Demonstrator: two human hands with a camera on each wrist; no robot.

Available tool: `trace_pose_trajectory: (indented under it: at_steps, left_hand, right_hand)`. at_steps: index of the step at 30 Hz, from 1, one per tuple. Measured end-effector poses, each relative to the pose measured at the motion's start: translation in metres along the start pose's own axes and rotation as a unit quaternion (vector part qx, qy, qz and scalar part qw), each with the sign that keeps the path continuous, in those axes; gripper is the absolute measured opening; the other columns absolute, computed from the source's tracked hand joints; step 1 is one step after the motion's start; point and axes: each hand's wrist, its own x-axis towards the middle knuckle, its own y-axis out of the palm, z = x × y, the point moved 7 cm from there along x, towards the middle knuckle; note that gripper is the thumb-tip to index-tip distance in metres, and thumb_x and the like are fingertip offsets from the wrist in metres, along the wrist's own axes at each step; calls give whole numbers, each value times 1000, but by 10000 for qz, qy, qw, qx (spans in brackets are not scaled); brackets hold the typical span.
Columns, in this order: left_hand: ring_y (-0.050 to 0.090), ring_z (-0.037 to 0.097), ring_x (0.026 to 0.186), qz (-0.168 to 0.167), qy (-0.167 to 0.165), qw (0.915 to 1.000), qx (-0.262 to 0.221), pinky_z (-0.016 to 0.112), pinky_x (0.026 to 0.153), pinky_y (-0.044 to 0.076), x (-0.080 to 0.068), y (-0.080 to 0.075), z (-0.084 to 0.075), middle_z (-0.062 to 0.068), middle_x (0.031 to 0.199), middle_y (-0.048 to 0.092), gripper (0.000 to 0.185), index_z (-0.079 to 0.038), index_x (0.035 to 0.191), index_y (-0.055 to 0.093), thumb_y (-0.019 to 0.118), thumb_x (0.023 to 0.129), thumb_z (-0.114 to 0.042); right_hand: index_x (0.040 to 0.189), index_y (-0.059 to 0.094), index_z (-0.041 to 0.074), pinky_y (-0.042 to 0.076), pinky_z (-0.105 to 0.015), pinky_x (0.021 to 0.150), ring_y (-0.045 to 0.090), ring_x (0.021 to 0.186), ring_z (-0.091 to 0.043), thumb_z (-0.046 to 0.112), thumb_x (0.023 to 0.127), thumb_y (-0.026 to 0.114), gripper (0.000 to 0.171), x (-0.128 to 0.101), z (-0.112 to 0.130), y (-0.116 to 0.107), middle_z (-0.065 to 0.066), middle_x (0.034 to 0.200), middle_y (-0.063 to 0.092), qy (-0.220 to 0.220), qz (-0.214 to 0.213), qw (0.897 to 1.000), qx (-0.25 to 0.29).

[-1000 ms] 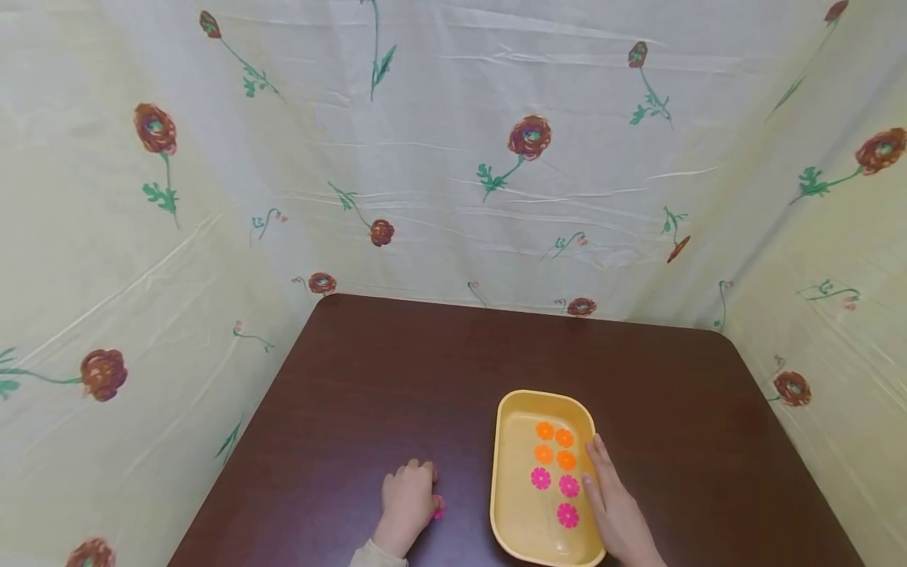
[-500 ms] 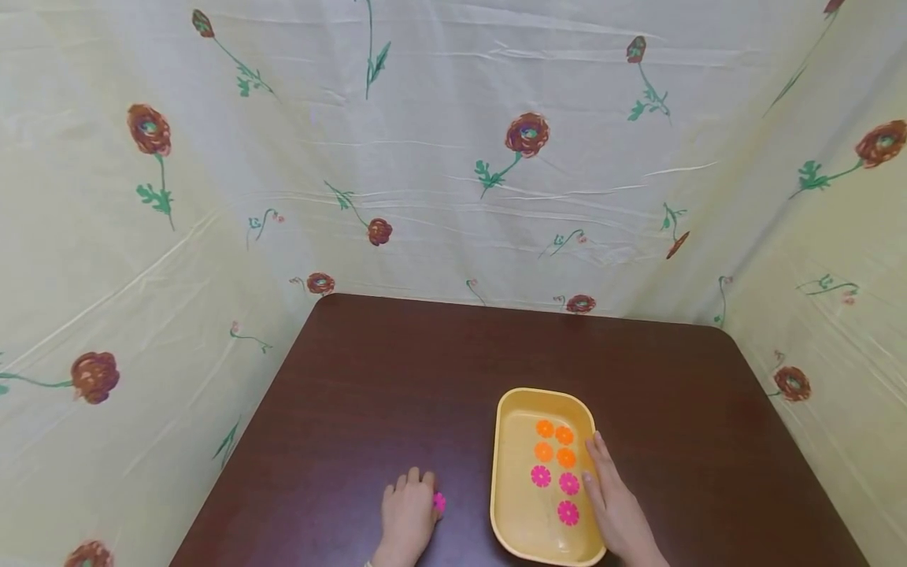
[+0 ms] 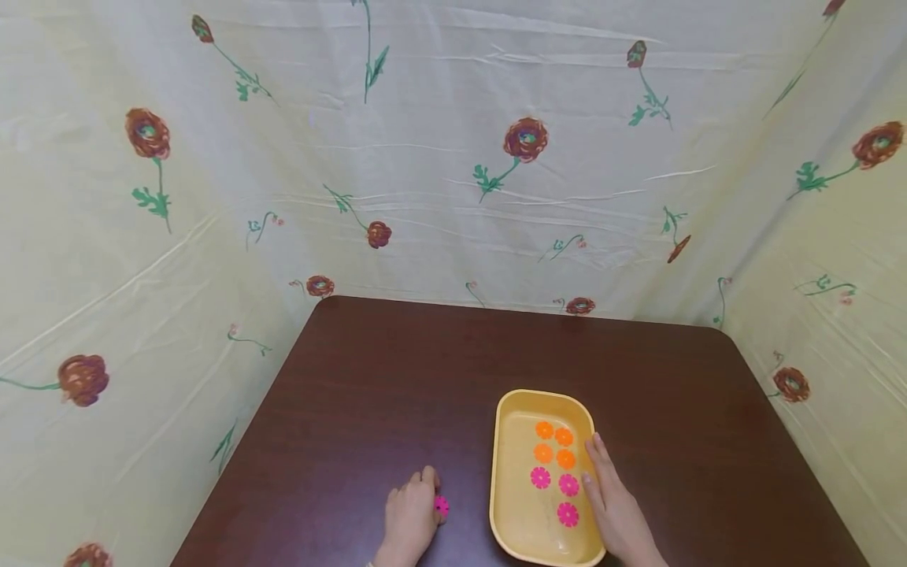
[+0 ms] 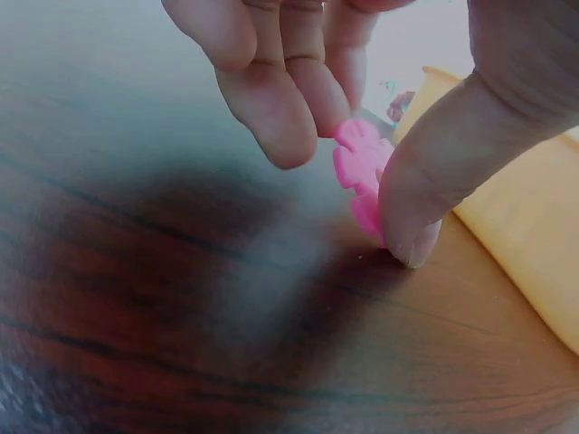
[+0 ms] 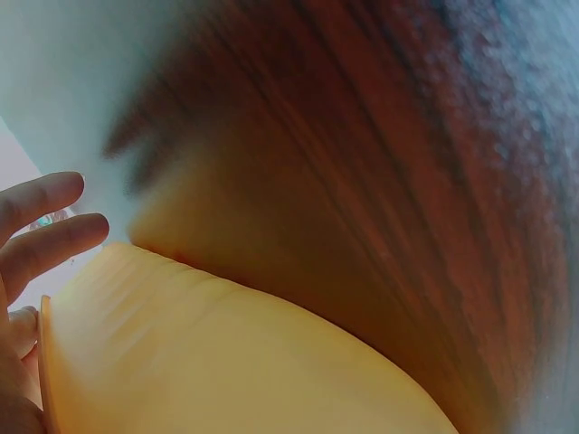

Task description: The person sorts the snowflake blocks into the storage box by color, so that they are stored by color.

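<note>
A shallow yellow plastic tray (image 3: 509, 472) sat on the dark brown wooden table (image 3: 397, 378). Inside the tray lay four small orange flower-shaped plastic discs (image 3: 555, 443) toward its far end and three pink flower-shaped discs (image 3: 558, 493) nearer the person. The right hand (image 3: 615, 508) rested flat along the tray's right rim. Left of the tray, the left hand (image 3: 409, 516) pinched one pink flower-shaped disc (image 3: 442, 505) at the table surface. Flower-printed cream cloth (image 3: 453, 157) stood behind the table.
</note>
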Motion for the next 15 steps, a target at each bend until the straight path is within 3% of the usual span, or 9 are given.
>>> trace_pose_trajectory:
  at_steps: [8,15]
  left_hand:
    - [55,18,50,393,157,9991,-52,33,47,37,2,0,3,-8,56,51,36,-20,61,48,84,55,-21]
    - [54,17,46,284,73,9991,-304,31,43,38,20,-18,0,-8,54,55,27,-20,59,53,80,62,-25]
  right_hand:
    - [145,23,9,30,-54,98,29,131,-39,32,98,39,54,1,0,1,-10,152,13,-11,10,10000,-6]
    - [145,23,9,30,-54,98,29,131,-38,34,98,38,55,1,-1,1,-10,152,13,3,12,10000,14]
